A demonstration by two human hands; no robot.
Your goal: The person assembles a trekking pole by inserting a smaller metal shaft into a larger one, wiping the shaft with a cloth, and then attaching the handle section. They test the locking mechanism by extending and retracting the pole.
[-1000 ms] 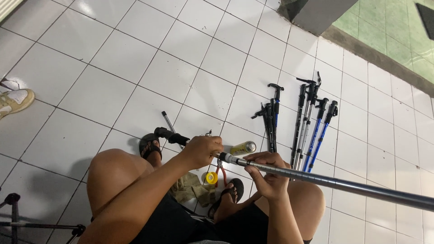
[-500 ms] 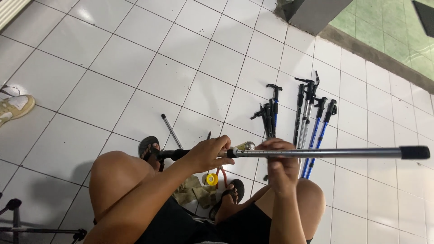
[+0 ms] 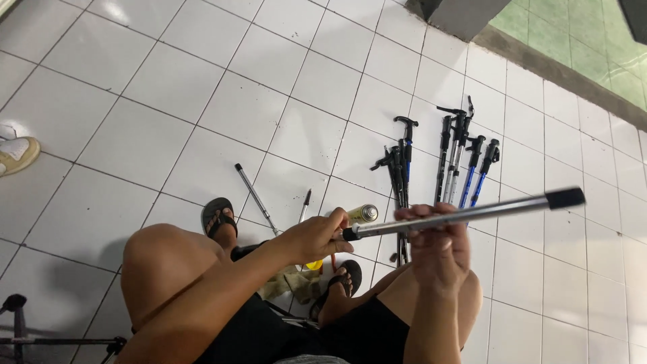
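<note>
Head-camera view: a grey trekking pole section (image 3: 465,212) is held roughly level above the person's knees, its black end cap pointing away from the spray can (image 3: 362,214). The left hand (image 3: 313,237) is closed around the pole's near end, just below the spray can, with the fingers wrapped on the black collar there. The right hand (image 3: 439,244) is placed further along the shaft, on the side away from the spray can; its fingers are curled over the tube from above, though how firmly it is clamped cannot be told.

Beyond the spray can, a row of black and blue trekking poles (image 3: 451,158) is laid on the white tiled floor (image 3: 222,101). A loose thin metal rod (image 3: 255,197) lies to the other side of the can, and a crumpled rag (image 3: 290,283) is seen below it, between the sandalled feet.

Several risks are judged likely. The long free end is unsupported, so the pole could be swung into the laid-out poles and these scattered. If the hands are twisted against each other with a loose hold, the smooth shaft could slip and be dropped onto the tiles. The spray can, lying on its side near the left hand, could be knocked and rolled away.
</note>
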